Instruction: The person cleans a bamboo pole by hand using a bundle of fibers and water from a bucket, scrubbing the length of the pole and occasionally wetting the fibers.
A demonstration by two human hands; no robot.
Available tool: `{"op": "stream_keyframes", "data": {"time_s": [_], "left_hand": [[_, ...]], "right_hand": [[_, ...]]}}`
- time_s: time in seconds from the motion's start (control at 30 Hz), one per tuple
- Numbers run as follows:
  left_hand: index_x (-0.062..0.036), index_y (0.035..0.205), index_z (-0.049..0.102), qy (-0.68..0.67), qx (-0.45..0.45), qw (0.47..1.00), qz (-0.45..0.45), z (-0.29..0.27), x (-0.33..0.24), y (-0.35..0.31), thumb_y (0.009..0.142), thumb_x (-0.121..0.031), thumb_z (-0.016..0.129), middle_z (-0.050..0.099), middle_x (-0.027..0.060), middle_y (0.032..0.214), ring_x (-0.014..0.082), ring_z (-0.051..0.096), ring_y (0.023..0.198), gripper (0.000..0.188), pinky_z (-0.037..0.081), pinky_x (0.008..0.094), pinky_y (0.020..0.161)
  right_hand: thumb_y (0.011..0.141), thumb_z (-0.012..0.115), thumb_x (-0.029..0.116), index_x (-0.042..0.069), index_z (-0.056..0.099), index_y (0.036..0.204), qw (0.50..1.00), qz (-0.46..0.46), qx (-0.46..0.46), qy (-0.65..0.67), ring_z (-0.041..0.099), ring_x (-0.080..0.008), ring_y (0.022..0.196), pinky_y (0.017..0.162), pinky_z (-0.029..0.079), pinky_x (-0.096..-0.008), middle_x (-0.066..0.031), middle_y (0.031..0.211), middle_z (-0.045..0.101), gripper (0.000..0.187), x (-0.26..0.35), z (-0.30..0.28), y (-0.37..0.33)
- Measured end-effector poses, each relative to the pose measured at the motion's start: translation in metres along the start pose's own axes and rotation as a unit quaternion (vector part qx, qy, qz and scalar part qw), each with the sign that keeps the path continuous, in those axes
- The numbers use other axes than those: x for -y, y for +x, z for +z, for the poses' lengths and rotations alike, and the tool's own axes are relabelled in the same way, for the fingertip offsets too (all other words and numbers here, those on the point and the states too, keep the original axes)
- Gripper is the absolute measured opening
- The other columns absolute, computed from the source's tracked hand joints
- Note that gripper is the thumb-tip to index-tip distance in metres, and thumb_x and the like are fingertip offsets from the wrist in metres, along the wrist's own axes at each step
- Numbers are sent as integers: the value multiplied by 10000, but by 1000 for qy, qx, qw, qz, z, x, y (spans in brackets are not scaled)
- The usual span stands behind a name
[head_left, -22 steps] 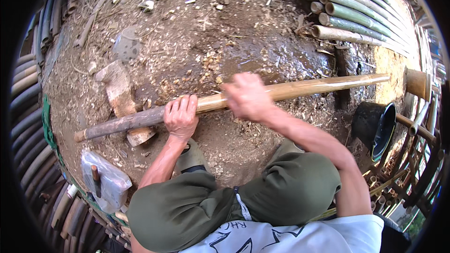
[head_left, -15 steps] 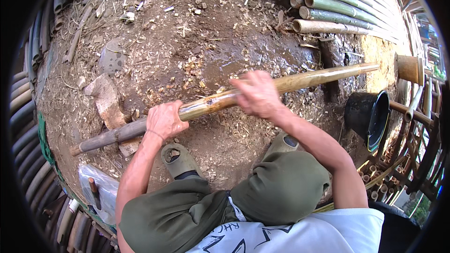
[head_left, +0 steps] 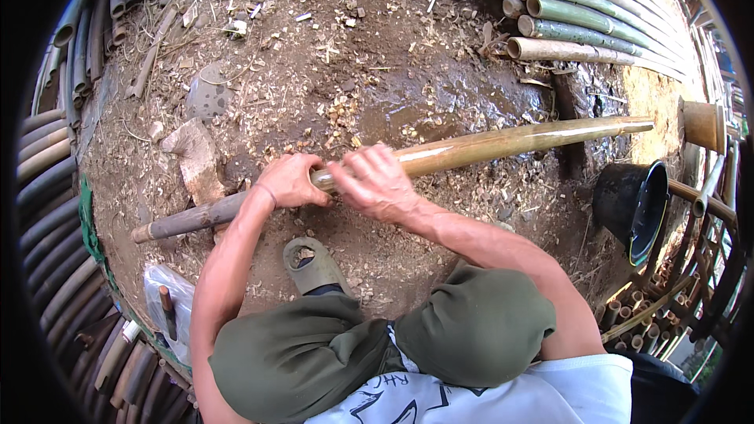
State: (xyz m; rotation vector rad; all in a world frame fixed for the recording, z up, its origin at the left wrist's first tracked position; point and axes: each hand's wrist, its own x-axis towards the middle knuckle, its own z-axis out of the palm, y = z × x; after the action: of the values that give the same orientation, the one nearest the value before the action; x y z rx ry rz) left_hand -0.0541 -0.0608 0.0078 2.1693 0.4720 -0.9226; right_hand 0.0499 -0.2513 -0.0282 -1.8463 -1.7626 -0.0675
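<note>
Nearest, the person squats in olive shorts, knees [head_left: 471, 330] bent, a rubber clog [head_left: 312, 263] planted on damp, dark earth [head_left: 424, 102] littered with pale wood chips and shavings. To the near left lies a crumpled clear plastic bag [head_left: 169, 302] with a dark-handled tool on it, beside a curved wall of stacked grey bamboo poles [head_left: 47, 188].

Just beyond the clog, a long bamboo pole [head_left: 503, 143] runs across the ground from near left to far right: its left end is dull grey-brown, its right part smooth, glossy and yellow-tan. The left hand [head_left: 289, 180] is clenched around the pole near its middle, and the right hand [head_left: 375, 182] is clasped over it just beside, the two nearly touching.

Behind the pole's left end sits a rough, pale chopping block of wood [head_left: 196, 161], and farther back a flat grey stone [head_left: 206, 94]. To the right, near the pole's far end, a black bucket [head_left: 632, 204] lies tilted with its mouth facing right, and beyond it a short tan bamboo section [head_left: 703, 126] stands upright.

Farthest, at the right, cut green and tan bamboo culms [head_left: 581, 16] lie stacked side by side, hollow round ends facing left.
</note>
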Motion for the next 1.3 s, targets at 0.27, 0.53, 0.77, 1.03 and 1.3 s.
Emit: {"op": "stream_keyframes", "data": {"time_s": [0.27,0.53,0.77,1.03,1.3], "left_hand": [[-106,1080,631,106,-64,992,-40,21,0,-20,652,-316,718,713,141,952,342,693,862,484,554,455,785],[-100,1093,628,136,-266,953,44,59,9,-24,622,-200,826,673,91,928,297,676,850,522,525,424,747],[-86,1072,616,252,-448,854,79,92,12,-20,587,-121,814,620,68,884,258,638,833,525,494,365,757],[-33,916,696,-98,148,984,4,4,33,27,594,-173,800,719,97,784,248,697,726,366,553,365,696],[-38,1093,633,125,-156,980,-22,48,-32,-12,659,-116,778,706,135,949,284,696,828,464,542,413,748]], "right_hand": [[847,712,141,75,589,1291,990,46,33,-130,546,-248,1007,876,464,-462,-98,1068,532,466,-97,-86,-97],[819,637,176,3,629,1114,992,54,115,-14,595,-285,915,824,476,-419,-142,1013,581,342,-16,-29,-9],[941,488,231,-24,700,1049,773,383,481,157,697,-340,1027,913,543,-434,-324,1086,664,348,-40,-20,74],[781,698,227,32,642,1096,998,3,-61,-13,588,-239,806,720,464,-405,-83,900,572,375,5,-3,1],[832,658,227,28,658,930,983,142,109,48,631,-270,822,747,511,-421,-130,882,595,221,-3,-15,-3]]}}
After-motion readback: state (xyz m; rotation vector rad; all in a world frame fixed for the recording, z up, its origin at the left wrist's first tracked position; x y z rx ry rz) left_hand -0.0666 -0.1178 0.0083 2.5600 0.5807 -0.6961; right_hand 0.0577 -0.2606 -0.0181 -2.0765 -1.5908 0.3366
